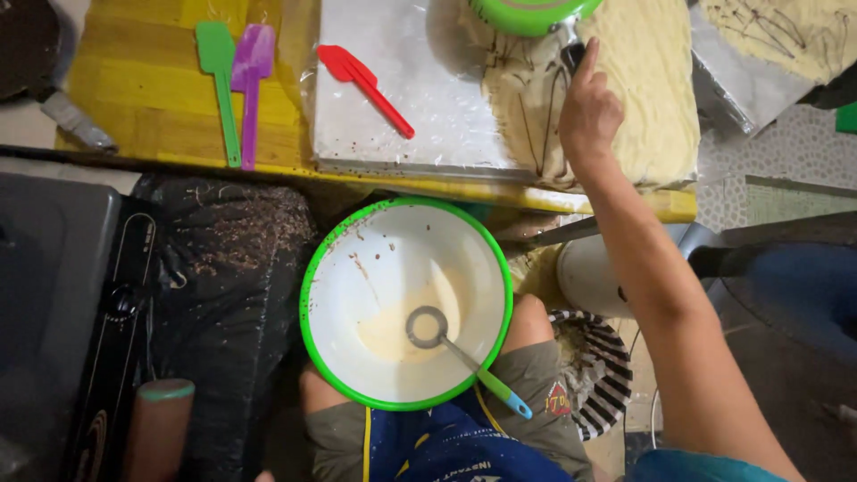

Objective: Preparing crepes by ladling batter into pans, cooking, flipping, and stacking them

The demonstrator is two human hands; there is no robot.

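Right hand tips a green pan over the batter sheet

The right hand [589, 112] has its fingers closed round the dark handle of the green pan [534, 13], directly above the pale sheet [643, 80] streaked brown. No left hand shows. Below the wrist, a batter bowl [406, 303] rests on the lap; a jolt could spill it.

You're in a home kitchen, working low, informal setup. Evidence: portable gas stove [107, 330] at your left, white bowl with green rim [406, 303] on your lap holding pale batter and a small ladle [464, 361]. Yellow wooden table [152, 98] carries three silicone spatulas, green [220, 85], purple [251, 85], red [364, 85], plus foil-covered trays [402, 89] spread with pale batter streaked dark.
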